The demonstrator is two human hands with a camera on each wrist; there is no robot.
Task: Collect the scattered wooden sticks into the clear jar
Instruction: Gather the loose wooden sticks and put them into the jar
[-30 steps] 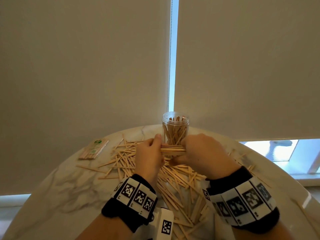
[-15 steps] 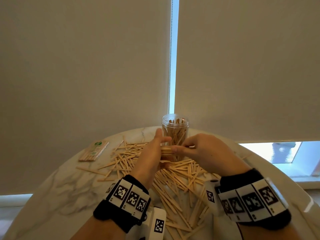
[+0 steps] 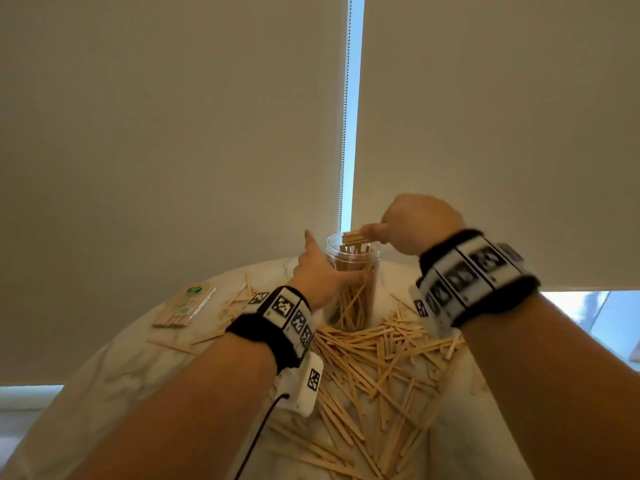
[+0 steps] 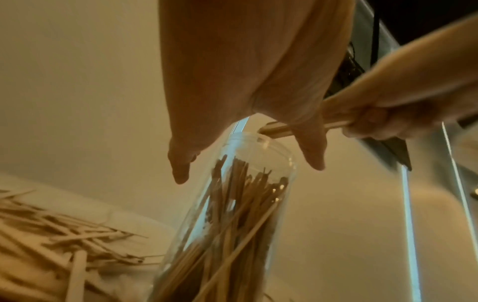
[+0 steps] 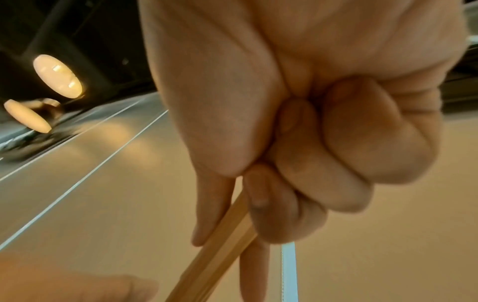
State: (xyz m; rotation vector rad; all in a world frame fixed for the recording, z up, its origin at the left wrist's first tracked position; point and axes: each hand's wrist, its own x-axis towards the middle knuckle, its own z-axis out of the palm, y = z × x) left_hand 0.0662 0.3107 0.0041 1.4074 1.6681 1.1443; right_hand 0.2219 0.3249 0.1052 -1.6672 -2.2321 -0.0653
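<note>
Over the jar, right hand pinches sticks; left wrist view shows left hand fingers spread.

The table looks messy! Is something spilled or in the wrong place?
Yes. Loose wooden sticks lie scattered across the marble table in front of the clear jar instead of inside it. Nothing looks broken.
</note>
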